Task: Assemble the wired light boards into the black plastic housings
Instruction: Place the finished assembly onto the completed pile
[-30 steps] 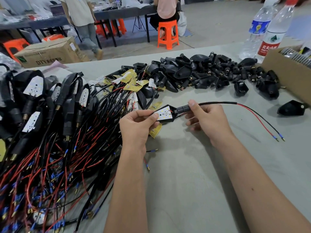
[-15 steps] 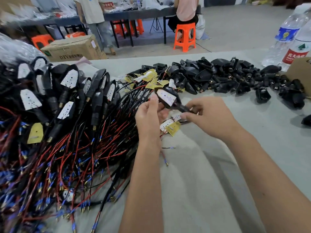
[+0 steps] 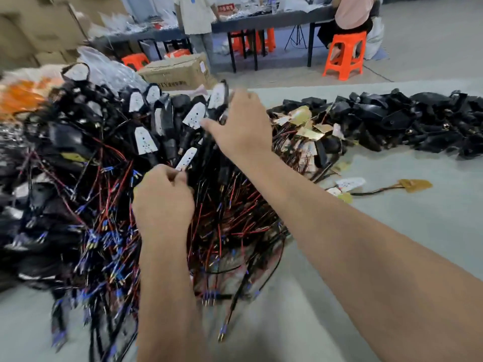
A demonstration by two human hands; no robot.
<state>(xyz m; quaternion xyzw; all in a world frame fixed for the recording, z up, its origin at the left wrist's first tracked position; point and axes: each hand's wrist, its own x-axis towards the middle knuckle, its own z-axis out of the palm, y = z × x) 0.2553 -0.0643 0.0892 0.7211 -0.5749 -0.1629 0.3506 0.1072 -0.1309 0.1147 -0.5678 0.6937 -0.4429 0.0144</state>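
Observation:
My right hand (image 3: pixel 240 124) reaches over a big heap of finished units (image 3: pixel 141 142) and grips the stem of one black housing (image 3: pixel 219 99) with a white light board seated in it, held at the heap's top. My left hand (image 3: pixel 162 199) sits lower, over the red and black wires (image 3: pixel 230 220). Its curled fingers pinch the foot of a white light board (image 3: pixel 186 158) in the heap. Empty black housings (image 3: pixel 392 118) are piled at the right. Loose wired boards, white (image 3: pixel 350 182) and gold (image 3: pixel 415 184), lie on the grey table (image 3: pixel 392 226).
More gold and white boards (image 3: pixel 305 121) lie tangled between the two piles. Beyond the table stand a cardboard box (image 3: pixel 177 74), an orange stool (image 3: pixel 345 56) with a seated person, a standing person (image 3: pixel 196 19) and long dark benches.
My right hand carried the assembled housing from the table's middle up and left onto the heap. My left hand let go of it and dropped into the wires. The view swung left.

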